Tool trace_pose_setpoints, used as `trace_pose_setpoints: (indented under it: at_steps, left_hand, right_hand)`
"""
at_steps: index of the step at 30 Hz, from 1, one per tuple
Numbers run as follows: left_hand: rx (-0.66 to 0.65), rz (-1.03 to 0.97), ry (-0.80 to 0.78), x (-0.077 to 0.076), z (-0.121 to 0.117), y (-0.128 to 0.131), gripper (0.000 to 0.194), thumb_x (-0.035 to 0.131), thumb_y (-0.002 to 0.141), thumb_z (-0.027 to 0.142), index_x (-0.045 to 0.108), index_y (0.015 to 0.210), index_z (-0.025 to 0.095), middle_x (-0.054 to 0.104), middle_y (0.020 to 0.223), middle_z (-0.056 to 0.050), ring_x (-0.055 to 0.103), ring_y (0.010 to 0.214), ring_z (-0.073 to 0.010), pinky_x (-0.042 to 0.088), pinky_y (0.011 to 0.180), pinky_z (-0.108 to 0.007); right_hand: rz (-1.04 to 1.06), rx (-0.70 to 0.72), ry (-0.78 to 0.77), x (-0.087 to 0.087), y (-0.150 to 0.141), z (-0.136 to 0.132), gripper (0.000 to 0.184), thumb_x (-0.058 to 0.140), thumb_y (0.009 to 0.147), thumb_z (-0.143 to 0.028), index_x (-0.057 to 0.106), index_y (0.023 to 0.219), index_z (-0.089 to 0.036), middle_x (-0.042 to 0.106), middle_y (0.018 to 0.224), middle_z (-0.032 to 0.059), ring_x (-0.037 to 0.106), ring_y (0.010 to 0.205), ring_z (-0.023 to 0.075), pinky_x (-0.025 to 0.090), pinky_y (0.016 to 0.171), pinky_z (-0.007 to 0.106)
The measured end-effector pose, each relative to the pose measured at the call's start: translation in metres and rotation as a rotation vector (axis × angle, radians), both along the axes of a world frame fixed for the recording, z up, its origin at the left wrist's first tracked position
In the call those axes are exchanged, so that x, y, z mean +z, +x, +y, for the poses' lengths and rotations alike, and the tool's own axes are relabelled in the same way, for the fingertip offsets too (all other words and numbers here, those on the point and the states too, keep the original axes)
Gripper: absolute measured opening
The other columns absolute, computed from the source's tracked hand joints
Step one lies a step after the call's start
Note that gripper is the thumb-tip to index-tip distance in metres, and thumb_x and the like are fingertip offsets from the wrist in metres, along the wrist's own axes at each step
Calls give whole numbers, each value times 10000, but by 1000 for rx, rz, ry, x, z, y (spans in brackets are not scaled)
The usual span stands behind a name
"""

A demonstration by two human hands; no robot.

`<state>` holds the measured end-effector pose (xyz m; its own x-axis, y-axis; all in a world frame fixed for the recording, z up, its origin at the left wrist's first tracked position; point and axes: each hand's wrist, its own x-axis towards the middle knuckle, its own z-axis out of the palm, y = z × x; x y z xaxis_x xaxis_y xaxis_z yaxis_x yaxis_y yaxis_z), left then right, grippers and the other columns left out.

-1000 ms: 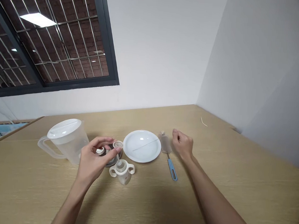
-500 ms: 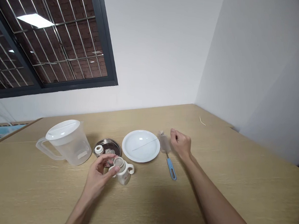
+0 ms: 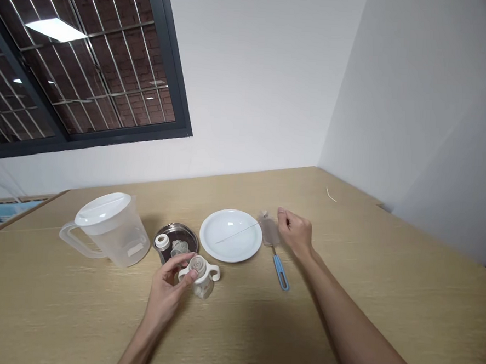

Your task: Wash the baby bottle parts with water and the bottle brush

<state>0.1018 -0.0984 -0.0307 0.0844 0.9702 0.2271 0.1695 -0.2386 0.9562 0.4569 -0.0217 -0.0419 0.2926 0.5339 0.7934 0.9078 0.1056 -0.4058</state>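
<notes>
We see a small baby cup standing upright on the tabletop. It has a see-through bottom and a white band with two curvy handles, one sticking out on each side. Fingers of the left hand partly hide one handle from us. On the cup's mouth we see a clear round top with rings on it, facing up, with the thumb and finger at its edge.

Metal tray — near rim pt. hidden behind L hand
</notes>
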Motion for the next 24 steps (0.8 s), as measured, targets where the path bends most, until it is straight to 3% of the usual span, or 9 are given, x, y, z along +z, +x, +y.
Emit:
trace_pose_setpoints:
  at_steps: [4,10,14,20,24]
  left_hand:
    - [-4,47,32,4,0,1,469,752,771,433,689,1156,172,695,1139,-127,626,999,-246,477,882,-357]
    - [-92,170,164,14,5,-2,274,698,819,381,750,1012,193,681,1132,-123,607,1091,-268,473,915,-363]
    - [-89,207,145,12,8,-4,354,702,812,372,715,1125,207,686,1170,-114,620,1078,-272,481,888,-354]
    - [-178,175,121,11,11,-9,294,682,832,387,734,1039,184,680,1184,-122,599,1136,-280,469,956,-378]
    - [-133,220,64,17,10,-11,432,679,834,391,668,1228,214,641,1295,-119,560,1216,-297,422,1029,-430]
  right_hand:
    - [-2,5,-5,0,-1,0,504,382,944,-390,483,498,-180,508,464,23,369,461,109,236,540,268]
    - [-8,6,-8,0,-2,0,509,377,947,-394,469,493,-184,502,460,20,361,460,110,234,536,268]
    - [-12,3,-6,-1,-1,1,516,380,949,-395,466,486,-184,496,455,20,356,457,109,229,537,271]
    - [-19,3,-7,-3,-1,2,507,391,951,-389,481,499,-178,496,457,15,356,457,106,225,536,265]
    - [-23,6,-9,-4,-1,2,504,392,951,-389,491,505,-177,501,460,16,369,458,105,233,537,263]
